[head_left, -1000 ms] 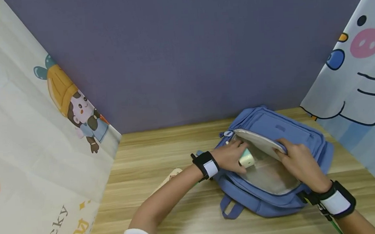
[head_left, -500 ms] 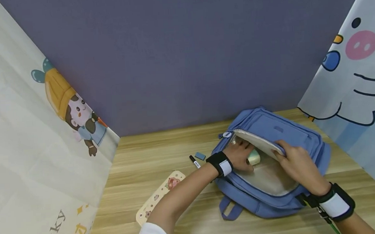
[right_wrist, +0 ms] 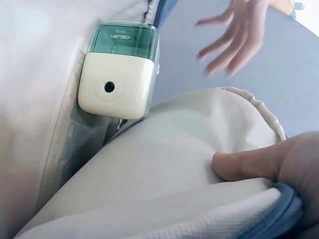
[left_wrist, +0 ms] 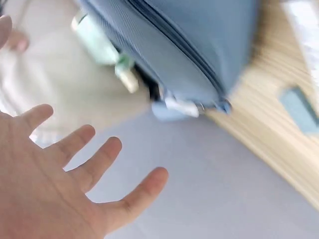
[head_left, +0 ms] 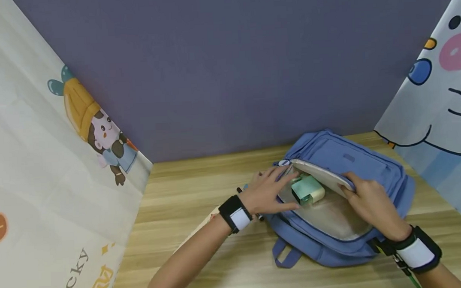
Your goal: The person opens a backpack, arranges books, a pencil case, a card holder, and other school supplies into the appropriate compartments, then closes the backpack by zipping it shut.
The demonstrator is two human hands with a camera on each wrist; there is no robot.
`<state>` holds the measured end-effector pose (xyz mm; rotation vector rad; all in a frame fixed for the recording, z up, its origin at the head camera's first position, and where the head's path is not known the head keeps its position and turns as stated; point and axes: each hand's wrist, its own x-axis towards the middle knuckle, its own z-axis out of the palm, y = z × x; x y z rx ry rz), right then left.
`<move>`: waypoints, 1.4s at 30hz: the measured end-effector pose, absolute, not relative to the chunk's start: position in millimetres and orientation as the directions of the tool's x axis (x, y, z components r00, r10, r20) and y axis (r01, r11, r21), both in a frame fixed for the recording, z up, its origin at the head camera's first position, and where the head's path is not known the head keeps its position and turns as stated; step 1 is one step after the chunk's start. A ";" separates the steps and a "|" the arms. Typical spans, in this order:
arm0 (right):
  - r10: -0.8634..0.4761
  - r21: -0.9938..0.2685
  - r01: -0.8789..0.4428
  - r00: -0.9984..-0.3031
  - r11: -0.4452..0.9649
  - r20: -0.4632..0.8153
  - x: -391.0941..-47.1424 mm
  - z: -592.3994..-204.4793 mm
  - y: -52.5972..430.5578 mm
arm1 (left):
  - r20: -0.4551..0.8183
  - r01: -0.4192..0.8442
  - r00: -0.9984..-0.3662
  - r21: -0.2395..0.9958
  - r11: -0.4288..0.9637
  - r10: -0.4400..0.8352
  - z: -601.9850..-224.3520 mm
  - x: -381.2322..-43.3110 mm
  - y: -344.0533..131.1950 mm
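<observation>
A blue backpack [head_left: 345, 156] lies on the table with its main compartment unzipped and its pale lining showing. In the opening sits a pencil sharpener [head_left: 309, 188], green on top and cream below; the right wrist view shows the round pencil hole in the sharpener [right_wrist: 117, 74]. Over the left edge of the opening, my left hand [head_left: 265, 194] has its fingers spread, apart from the sharpener. The left wrist view also shows the left hand [left_wrist: 60, 184] holding nothing. My right hand [head_left: 372, 202] pinches the edge of the backpack's flap [right_wrist: 184, 144] and holds it up.
A cream pencil case [head_left: 203, 224] lies left of the backpack, mostly hidden by my left arm. A black-capped marker [head_left: 239, 190] is partly covered by the left hand. The left wrist view shows a blue block [left_wrist: 300, 110] on the table. A dark wall [head_left: 227, 75] stands behind.
My left hand has let go of the sharpener inside the backpack and drawn back left, with fingers spreading. My right hand still holds the flap.
</observation>
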<state>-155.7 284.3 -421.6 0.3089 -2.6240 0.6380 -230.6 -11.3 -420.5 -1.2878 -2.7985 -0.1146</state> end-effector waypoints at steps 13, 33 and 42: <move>-0.088 -0.393 -0.288 -0.886 0.873 0.455 -150.8 -417.9 295.0 | 0.170 0.566 -0.824 0.245 0.787 0.540 -449.9 -175.8 -160.0; -0.101 -0.414 -0.296 -0.896 0.860 0.432 -157.0 -426.4 287.8 | -0.110 0.420 -0.883 0.251 0.872 0.457 -488.3 -129.1 -210.6; -0.101 -0.427 -0.298 -0.899 0.854 0.425 -158.6 -431.6 285.3 | -0.092 0.447 -0.870 0.265 0.854 0.484 -489.0 -131.1 -210.2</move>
